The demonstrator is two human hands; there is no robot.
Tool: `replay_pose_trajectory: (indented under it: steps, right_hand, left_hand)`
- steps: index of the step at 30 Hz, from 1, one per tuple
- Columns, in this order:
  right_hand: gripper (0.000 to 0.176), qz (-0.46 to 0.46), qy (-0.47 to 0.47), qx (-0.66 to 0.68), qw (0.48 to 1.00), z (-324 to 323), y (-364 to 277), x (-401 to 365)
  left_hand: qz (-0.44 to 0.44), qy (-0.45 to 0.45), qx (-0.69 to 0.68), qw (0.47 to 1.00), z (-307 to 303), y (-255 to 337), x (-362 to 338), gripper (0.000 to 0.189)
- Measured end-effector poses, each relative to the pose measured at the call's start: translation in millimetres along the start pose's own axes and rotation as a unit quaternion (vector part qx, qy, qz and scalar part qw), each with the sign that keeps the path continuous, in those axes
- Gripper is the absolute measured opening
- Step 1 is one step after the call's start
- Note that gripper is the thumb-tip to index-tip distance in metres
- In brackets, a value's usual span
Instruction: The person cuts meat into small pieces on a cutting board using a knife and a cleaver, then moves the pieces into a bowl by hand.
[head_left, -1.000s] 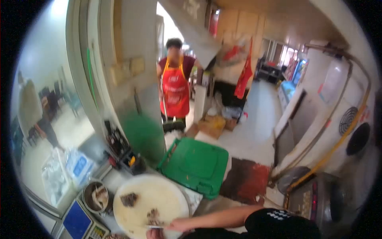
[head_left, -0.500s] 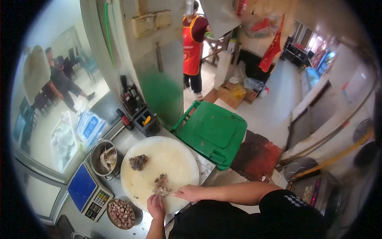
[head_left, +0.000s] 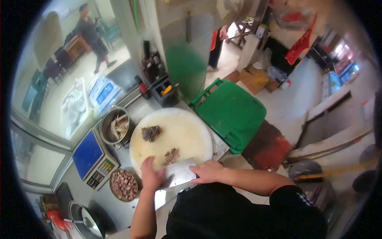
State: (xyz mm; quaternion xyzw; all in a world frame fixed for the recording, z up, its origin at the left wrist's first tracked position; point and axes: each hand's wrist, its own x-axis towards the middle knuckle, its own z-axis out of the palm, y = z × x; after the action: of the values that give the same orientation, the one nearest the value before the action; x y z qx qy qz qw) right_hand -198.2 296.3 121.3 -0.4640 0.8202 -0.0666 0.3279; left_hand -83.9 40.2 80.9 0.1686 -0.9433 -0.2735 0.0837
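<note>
My right hand (head_left: 207, 172) is closed on the handle of a broad cleaver (head_left: 179, 172), whose blade lies nearly flat over the near edge of the round chopping board (head_left: 187, 127). At the blade's left end is my left hand (head_left: 152, 173), fingers apart, slightly blurred. Small chopped meat pieces (head_left: 171, 156) lie on the board just beyond the blade. A larger dark chunk of meat (head_left: 151, 133) rests farther back on the board. To the left, a bowl of chopped meat (head_left: 124, 184) stands on the counter.
A metal pot (head_left: 115, 126) and a blue scale (head_left: 88, 156) stand left of the board. Behind it is a knife holder (head_left: 164, 91). A green bin (head_left: 232, 113) stands to the right. One person (head_left: 215, 49) is in the doorway, another (head_left: 90, 34) beyond the glass.
The cleaver has turned from edge-on to showing its broad face. The view has shifted, with board and bowl now higher in it. The doorway person shows less; the one beyond the glass is more upright.
</note>
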Motion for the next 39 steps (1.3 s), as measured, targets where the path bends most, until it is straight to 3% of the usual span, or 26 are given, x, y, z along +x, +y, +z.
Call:
replay_pose_trajectory:
  steps: [3,5,9,11,13,14,15,16,17,18,19,20,21,23,24,29,31,34,39]
  right_hand:
    - [0.071,-0.045,0.007,-0.022,0.999,7.1,4.7,3.3]
    - [0.07,-0.04,0.028,-0.045,0.998,4.6,7.2,-5.9]
    - [0.07,-0.014,-0.02,-0.07,0.997,-6.6,26.3,-27.1]
    - [0.07,0.004,-0.028,-0.079,0.996,-9.5,43.5,-42.7]
    - [0.056,0.028,0.095,0.06,0.993,-6.9,56.2,-64.7]
    - [0.056,0.026,0.092,0.059,0.994,-1.0,64.5,-69.7]
    - [0.051,0.043,0.113,0.153,0.981,7.7,73.8,-72.5]
    - [0.049,0.06,0.134,0.244,0.959,15.2,83.1,-73.1]
    - [0.049,0.059,0.133,0.241,0.96,22.2,93.8,-70.7]
    - [0.049,0.147,0.072,0.426,0.89,20.4,94.3,-66.7]
    - [0.051,0.229,0.006,0.589,0.775,18.6,94.0,-64.9]
    - [0.065,0.276,0.016,0.655,0.703,17.6,90.7,-60.9]
    - [0.065,0.275,0.016,0.654,0.705,22.3,93.6,-56.0]
    - [0.071,0.305,-0.01,0.725,0.618,42.2,108.0,-36.5]
    - [0.052,0.288,-0.031,0.765,0.575,50.7,112.8,-28.7]
    - [0.051,0.269,-0.102,0.768,0.572,71.7,91.8,7.0]
    - [0.053,0.239,-0.113,0.734,0.626,66.7,63.4,15.4]
    - [0.057,0.22,-0.148,0.717,0.645,64.6,42.8,31.2]
    - [0.064,0.187,-0.208,0.637,0.718,27.8,0.8,59.9]
  left_hand:
    - [0.113,-0.08,0.04,0.99,30.1,21.5,11.1,0.07]
    - [0.103,-0.079,0.079,0.988,59.3,0.4,20.7,0.068]
    - [0.083,-0.076,0.112,0.987,61.9,-28.1,30.7,0.066]
    - [0.019,-0.075,-0.013,0.997,59.0,-37.9,28.7,0.068]
    - [-0.002,-0.03,-0.036,0.999,71.3,-49.4,13.9,0.073]
    - [-0.015,0.017,-0.06,0.998,78.4,-53.9,5.9,0.079]
    - [-0.018,0.018,-0.06,0.998,79.6,-49.1,-2.6,0.079]
    - [0.03,0.007,-0.041,0.999,78.7,-38.1,-10.5,0.085]
    - [0.078,-0.002,-0.022,0.997,77.4,-26.9,-13.0,0.092]
    - [0.091,-0.052,-0.006,0.995,72.9,-13.4,-11.4,0.104]
    - [0.089,-0.051,-0.007,0.995,79.0,-9.5,-9.2,0.104]
    - [0.095,-0.033,-0.007,0.995,86.4,-8.0,-5.7,0.103]
    - [0.102,-0.015,-0.006,0.995,93.2,-8.1,-1.7,0.101]
    - [0.098,-0.001,-0.016,0.995,104.7,-11.9,12.9,0.095]
    - [0.093,0.013,-0.025,0.995,108.1,-12.1,19.7,0.089]
    - [0.089,0.045,0.019,0.995,115.7,7.6,22.9,0.068]
    - [0.066,0.065,0.026,0.995,122.4,13.0,19.9,0.062]
    - [-0.001,0.204,-0.09,0.975,122.4,10.6,17.1,0.043]
    - [-0.068,0.308,-0.087,0.945,78.1,-10.3,0.4,0.036]
